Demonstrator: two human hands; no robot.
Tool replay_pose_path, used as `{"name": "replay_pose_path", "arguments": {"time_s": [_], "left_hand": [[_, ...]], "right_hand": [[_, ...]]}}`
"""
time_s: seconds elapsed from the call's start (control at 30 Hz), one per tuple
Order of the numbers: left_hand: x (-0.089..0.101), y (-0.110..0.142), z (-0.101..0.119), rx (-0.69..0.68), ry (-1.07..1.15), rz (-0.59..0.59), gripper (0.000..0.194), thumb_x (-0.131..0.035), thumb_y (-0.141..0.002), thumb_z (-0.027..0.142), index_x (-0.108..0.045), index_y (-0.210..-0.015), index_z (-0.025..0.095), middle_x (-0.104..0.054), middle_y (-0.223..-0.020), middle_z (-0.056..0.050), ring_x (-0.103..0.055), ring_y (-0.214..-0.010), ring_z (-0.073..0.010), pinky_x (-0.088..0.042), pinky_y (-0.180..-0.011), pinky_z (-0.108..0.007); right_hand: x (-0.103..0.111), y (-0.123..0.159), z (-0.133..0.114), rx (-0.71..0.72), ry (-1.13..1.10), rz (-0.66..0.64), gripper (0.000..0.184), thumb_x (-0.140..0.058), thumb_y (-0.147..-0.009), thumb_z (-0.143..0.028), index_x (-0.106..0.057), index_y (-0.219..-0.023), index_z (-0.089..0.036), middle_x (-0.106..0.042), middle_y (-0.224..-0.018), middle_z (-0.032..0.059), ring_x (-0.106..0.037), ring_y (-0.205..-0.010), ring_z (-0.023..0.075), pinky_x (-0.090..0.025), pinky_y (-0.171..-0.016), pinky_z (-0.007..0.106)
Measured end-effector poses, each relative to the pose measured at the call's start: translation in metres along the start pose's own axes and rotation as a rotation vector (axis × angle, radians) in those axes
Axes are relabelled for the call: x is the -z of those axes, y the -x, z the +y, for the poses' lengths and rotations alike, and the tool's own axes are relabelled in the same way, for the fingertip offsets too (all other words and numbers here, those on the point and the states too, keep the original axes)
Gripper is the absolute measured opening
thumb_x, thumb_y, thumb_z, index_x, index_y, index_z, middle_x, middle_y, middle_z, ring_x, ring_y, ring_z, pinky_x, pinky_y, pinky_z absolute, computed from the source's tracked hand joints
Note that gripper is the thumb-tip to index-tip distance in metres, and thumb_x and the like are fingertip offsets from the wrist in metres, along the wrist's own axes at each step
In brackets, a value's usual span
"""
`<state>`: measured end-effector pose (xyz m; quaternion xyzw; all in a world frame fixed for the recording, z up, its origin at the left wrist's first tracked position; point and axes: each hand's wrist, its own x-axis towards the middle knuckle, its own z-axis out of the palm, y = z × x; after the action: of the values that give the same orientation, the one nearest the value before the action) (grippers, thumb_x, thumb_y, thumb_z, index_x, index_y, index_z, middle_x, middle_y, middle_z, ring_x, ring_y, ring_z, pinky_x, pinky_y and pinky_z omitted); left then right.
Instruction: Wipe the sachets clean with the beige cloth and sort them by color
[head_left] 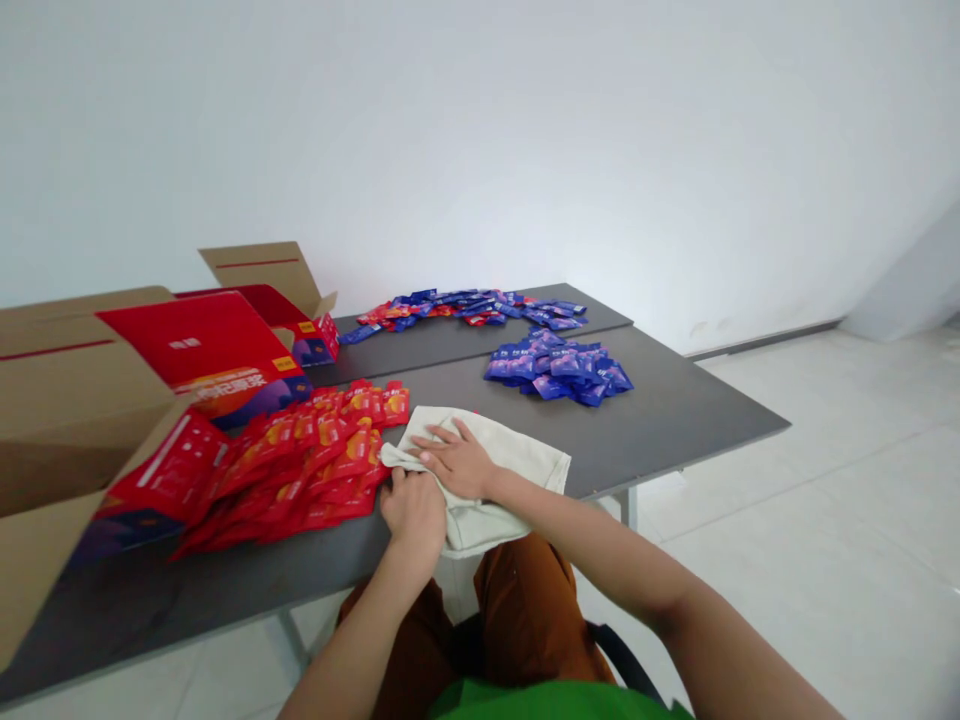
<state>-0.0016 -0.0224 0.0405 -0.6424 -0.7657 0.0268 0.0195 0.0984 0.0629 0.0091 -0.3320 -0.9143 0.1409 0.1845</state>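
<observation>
A cream cloth bag point(517, 452) lies at the table's front edge, its near part hanging over. My right hand point(459, 464) rests flat on top of it with the fingers spread. Just in front of that, my left hand point(415, 508) has its fingers curled around the bag's bunched left edge; the fingertips are partly hidden. Beside my left hand is a big heap of red sachets point(300, 465). Whether anything is inside the bag, I cannot tell.
Opened red and blue cartons point(225, 375) stand at the left, flaps up. Blue sachets point(559, 368) are piled right of centre on the dark table point(675, 400). A mixed row of red and blue sachets point(465, 303) lies along the back near the wall.
</observation>
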Motion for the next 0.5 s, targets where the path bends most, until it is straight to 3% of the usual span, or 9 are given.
{"name": "replay_pose_path", "arguments": {"time_s": [0.1, 0.17, 0.27, 0.37, 0.43, 0.5], "left_hand": [[0.006, -0.003, 0.002, 0.023, -0.005, -0.043, 0.047, -0.027, -0.09, 0.008, -0.073, -0.103, 0.012, -0.069, -0.111, -0.017, -0.055, -0.114, -0.0272, -0.049, -0.083, -0.037], [0.004, -0.005, 0.002, 0.017, -0.047, -0.019, 0.05, -0.026, -0.091, 0.009, -0.069, -0.116, 0.013, -0.063, -0.127, -0.016, -0.049, -0.125, -0.0289, -0.044, -0.096, -0.042], [-0.002, -0.007, 0.001, -0.005, -0.149, 0.015, 0.053, -0.025, -0.092, 0.012, -0.053, -0.138, 0.011, -0.049, -0.144, -0.013, -0.032, -0.141, -0.0312, -0.018, -0.116, -0.048], [-0.004, -0.007, 0.002, 0.008, -0.218, -0.005, 0.056, -0.024, -0.093, 0.013, -0.045, -0.144, 0.008, -0.046, -0.146, -0.014, -0.034, -0.14, -0.0335, -0.003, -0.118, -0.049], [-0.001, -0.006, 0.004, 0.005, -0.247, 0.012, 0.056, -0.024, -0.092, 0.012, -0.047, -0.142, 0.008, -0.049, -0.143, -0.016, -0.04, -0.136, -0.0351, -0.002, -0.117, -0.052], [0.001, -0.006, 0.005, -0.017, -0.241, 0.039, 0.055, -0.025, -0.091, 0.01, -0.056, -0.136, 0.008, -0.054, -0.137, -0.019, -0.046, -0.131, -0.0363, -0.011, -0.115, -0.056]], "right_hand": [[-0.001, -0.001, 0.001, -0.085, 0.112, -0.008, 0.049, -0.024, -0.1, -0.052, -0.045, -0.142, -0.036, -0.037, -0.153, -0.0069, -0.021, -0.145, 0.0229, -0.003, -0.118, 0.052], [0.002, -0.004, 0.01, -0.177, 0.182, -0.004, 0.052, -0.03, -0.097, -0.056, -0.045, -0.142, -0.034, -0.033, -0.155, -0.0049, -0.019, -0.146, 0.0248, -0.005, -0.117, 0.054], [0.009, -0.009, 0.026, -0.3, 0.214, -0.004, 0.055, -0.028, -0.097, -0.057, -0.042, -0.144, -0.032, -0.032, -0.156, -0.0023, -0.02, -0.145, 0.026, -0.008, -0.115, 0.057], [0.013, -0.013, 0.035, -0.335, 0.198, -0.024, 0.063, -0.027, -0.095, -0.059, -0.037, -0.148, -0.027, -0.032, -0.156, 0.0016, -0.021, -0.145, 0.0284, -0.009, -0.115, 0.057], [0.01, -0.014, 0.032, -0.299, 0.19, -0.019, 0.074, -0.031, -0.092, -0.063, -0.029, -0.152, -0.019, -0.029, -0.157, 0.0067, -0.018, -0.146, 0.0294, -0.008, -0.116, 0.054], [0.004, -0.012, 0.022, -0.219, 0.187, -0.01, 0.08, -0.035, -0.091, -0.062, -0.022, -0.154, -0.015, -0.024, -0.159, 0.009, -0.012, -0.147, 0.0292, -0.005, -0.117, 0.053]]}}
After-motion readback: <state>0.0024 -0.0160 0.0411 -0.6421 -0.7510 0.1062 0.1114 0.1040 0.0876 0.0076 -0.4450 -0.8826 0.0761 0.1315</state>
